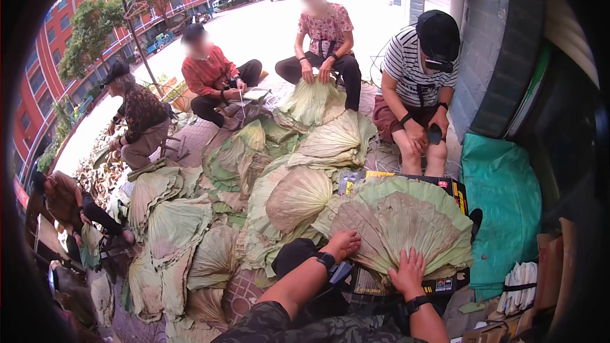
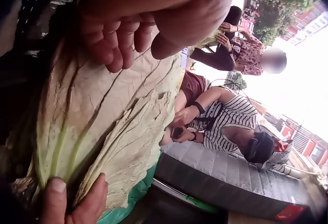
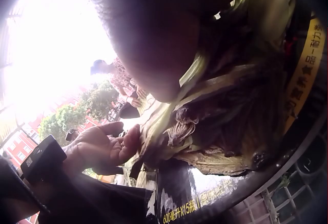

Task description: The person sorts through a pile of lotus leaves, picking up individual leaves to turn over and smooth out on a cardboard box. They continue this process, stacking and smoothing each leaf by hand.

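Note:
A fan-shaped stack of large dried leaves (image 1: pixel 406 222), brown in the middle with a pale green rim, lies in front of me on a black printed carton. My left hand (image 1: pixel 343 246) is at the stack's left edge, its fingers loosely bent over the brown surface in the left wrist view. With fingers spread, my right hand (image 1: pixel 408 273) rests on the near, gathered end of the leaves. Seen from the right wrist, the gathered stalks (image 3: pixel 179 124) bunch beneath that hand, and its fingertips are hidden there.
More folded leaf stacks (image 1: pixel 298 197) cover the paving to the left and ahead. A person in a striped shirt (image 1: pixel 406 76) sits just beyond the carton (image 1: pixel 445 282); several others sit farther off. At right lie a green sheet (image 1: pixel 502 203) and a strapped white bundle (image 1: pixel 520 289).

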